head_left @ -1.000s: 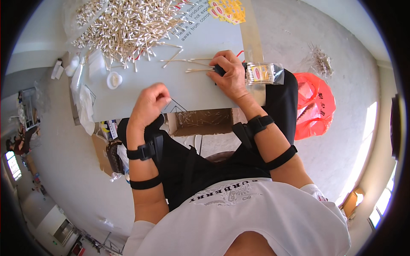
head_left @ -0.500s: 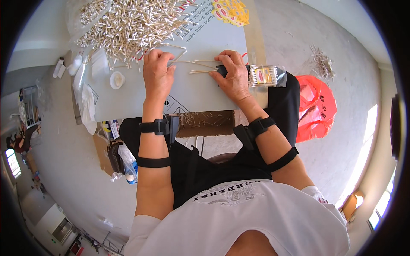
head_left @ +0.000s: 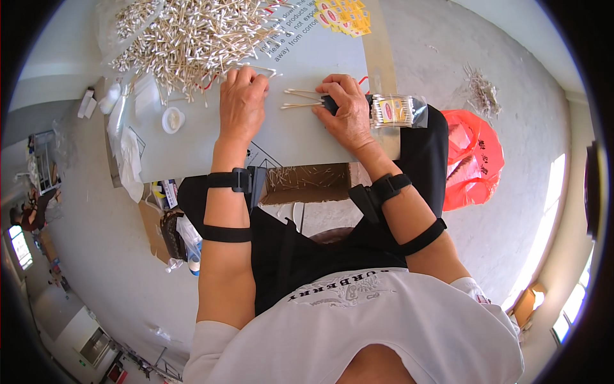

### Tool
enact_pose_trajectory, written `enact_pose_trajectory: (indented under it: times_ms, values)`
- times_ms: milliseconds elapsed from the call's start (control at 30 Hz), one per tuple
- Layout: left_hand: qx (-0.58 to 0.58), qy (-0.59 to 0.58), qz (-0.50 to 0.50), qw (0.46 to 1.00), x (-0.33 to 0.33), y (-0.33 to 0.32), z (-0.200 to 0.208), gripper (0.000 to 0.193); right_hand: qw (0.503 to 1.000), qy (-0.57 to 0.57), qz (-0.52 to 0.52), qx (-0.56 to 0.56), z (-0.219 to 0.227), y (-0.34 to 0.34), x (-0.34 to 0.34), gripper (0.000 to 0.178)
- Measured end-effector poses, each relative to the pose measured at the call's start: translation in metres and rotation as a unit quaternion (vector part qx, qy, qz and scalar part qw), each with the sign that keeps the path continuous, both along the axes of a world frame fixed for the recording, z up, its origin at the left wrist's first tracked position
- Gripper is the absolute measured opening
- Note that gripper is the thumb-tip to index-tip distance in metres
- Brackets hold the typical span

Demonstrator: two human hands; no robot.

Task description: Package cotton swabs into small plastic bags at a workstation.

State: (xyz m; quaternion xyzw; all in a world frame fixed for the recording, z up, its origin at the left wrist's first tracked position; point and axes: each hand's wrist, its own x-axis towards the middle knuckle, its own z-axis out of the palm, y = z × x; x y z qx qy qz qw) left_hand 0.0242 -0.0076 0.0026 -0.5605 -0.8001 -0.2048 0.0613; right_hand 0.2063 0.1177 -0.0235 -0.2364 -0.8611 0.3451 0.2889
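While the left hand (head_left: 244,105) sits left of the middle near the top of the head view, its fingers are bent down and close together. One loose stick (head_left: 259,68) with cotton tips lies just by those fingertips, and I cannot tell if they pinch anything. To its right, the right hand (head_left: 344,109) has its thumb and fingers a little apart, with a black piece (head_left: 329,102) held between them. A few cotton sticks (head_left: 304,97) poke out from that hand toward the left of the frame, spread like a small fan. Their long way runs side to side, with white tips on the left and the other ends by the thumb. On the other side of the hand, a clear pack (head_left: 419,114) of cotton sticks lies past the table edge, over a black pant leg (head_left: 427,144). The pack's long way runs side to side too. A big pile of cotton sticks (head_left: 192,51) fills the upper left of the table (head_left: 192,153). Yellow cards (head_left: 342,18) lie at the top, and a small white cup (head_left: 173,120) stands left of the left hand.
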Motion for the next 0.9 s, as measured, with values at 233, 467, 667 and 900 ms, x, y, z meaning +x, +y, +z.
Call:
enact_pose_trajectory:
  times_ms: [233, 467, 667, 900]
  values:
    - [0.018, -0.018, 0.017, 1.000, 0.000, 0.008, 0.000, 0.016, 1.000, -0.004, 0.000, 0.011, 0.001, 0.000, -0.001, 0.029]
    - [0.011, -0.022, 0.003, 1.000, 0.006, 0.013, 0.000, 0.013, 1.000, 0.000, 0.020, 0.014, 0.000, 0.001, 0.002, 0.018]
    - [0.043, -0.037, 0.020, 0.998, 0.024, 0.026, 0.001, 0.012, 0.999, 0.001, 0.030, 0.013, 0.000, 0.000, 0.000, 0.016]
    - [0.123, -0.207, 0.167, 0.956, 0.018, 0.000, -0.015, 0.018, 0.999, 0.017, 0.026, -0.012, -0.001, 0.003, 0.003, 0.029]
